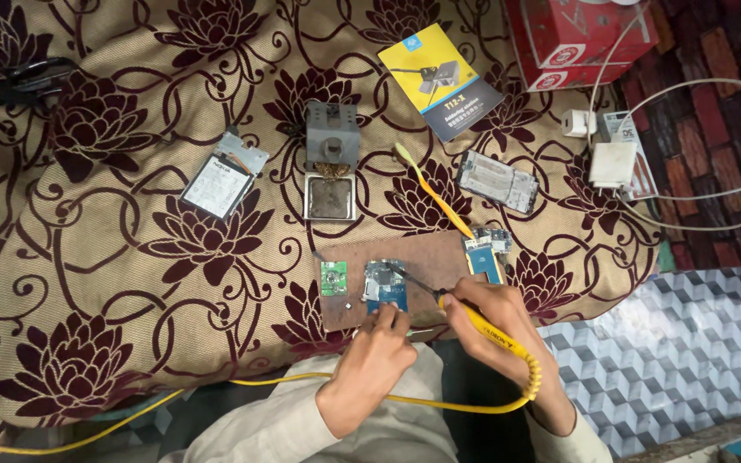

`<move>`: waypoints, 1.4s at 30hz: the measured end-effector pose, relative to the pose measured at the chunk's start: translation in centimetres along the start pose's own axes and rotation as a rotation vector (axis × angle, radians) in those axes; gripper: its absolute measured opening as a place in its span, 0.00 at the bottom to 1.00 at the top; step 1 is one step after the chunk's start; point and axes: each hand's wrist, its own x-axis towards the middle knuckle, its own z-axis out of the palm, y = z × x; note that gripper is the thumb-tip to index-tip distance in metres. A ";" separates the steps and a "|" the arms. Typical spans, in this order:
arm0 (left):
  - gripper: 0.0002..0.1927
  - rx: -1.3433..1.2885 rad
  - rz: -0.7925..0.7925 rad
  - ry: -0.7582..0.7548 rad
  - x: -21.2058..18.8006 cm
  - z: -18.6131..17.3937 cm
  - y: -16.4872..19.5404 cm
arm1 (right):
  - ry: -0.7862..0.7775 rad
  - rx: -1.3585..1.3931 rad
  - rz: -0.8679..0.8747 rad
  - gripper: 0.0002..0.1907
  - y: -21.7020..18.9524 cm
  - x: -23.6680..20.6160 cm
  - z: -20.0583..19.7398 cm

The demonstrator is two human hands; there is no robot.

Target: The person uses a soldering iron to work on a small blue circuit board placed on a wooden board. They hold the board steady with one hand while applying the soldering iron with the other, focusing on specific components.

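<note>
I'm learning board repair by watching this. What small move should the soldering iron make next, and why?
Probably a slight lowering of the tip onto the joint. The right hand holds the yellow soldering iron with its tip over the blue circuit board. The left hand steadies that board's near edge on the brown work board. Whether the tip touches is unclear.

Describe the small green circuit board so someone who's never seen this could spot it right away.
Find the brown wooden board on the flowered cloth. The small green circuit board lies at its left end, apart from the hands. It alone is green; the neighbouring boards are blue.
</note>
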 end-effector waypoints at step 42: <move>0.09 0.028 0.007 0.034 -0.1 -0.7 0.2 | -0.041 -0.001 0.053 0.09 -1.1 0.5 -0.4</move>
